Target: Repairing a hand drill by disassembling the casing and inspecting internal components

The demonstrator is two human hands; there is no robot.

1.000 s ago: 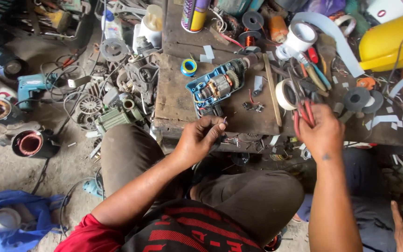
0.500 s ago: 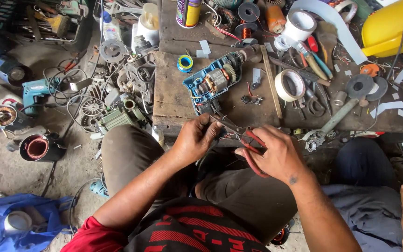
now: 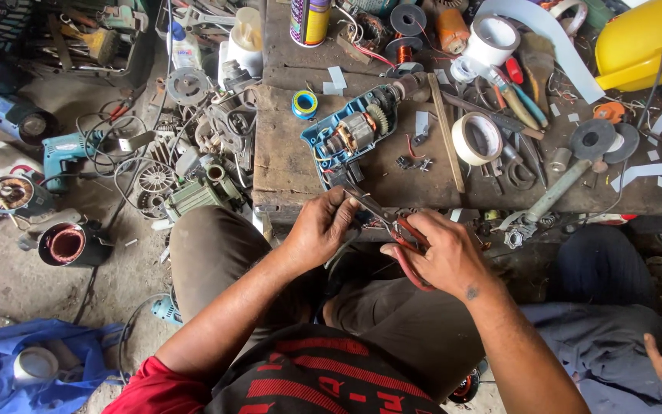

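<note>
From the head camera, the landmark is the opened blue plastic power drill housing (image 3: 350,138), lying on the worn wooden workbench (image 3: 293,172) with its motor and gears bare. Just below it, at the bench's near edge, the right hand (image 3: 442,253) is wrapped tight around the red-handled steel pliers (image 3: 392,230), whose slim nose points up-left toward the drill. The left hand (image 3: 319,226) meets that nose with fingers pinched narrowly together; whatever small piece they grip is too small to tell.

The pliers look stiff and moderately heavy, and their rubbery red handles give a sure hold; the bare metal nose would be the slippery end. The drill shell seems rigid but fragile where wires and windings lie exposed, so the outer casing is the safer place to take it.

Both forearms reach forward over the person's lap, wrists bent inward so the hands nearly touch. Right of the drill lie a roll of cream masking tape (image 3: 476,139) and scattered tools.
</note>
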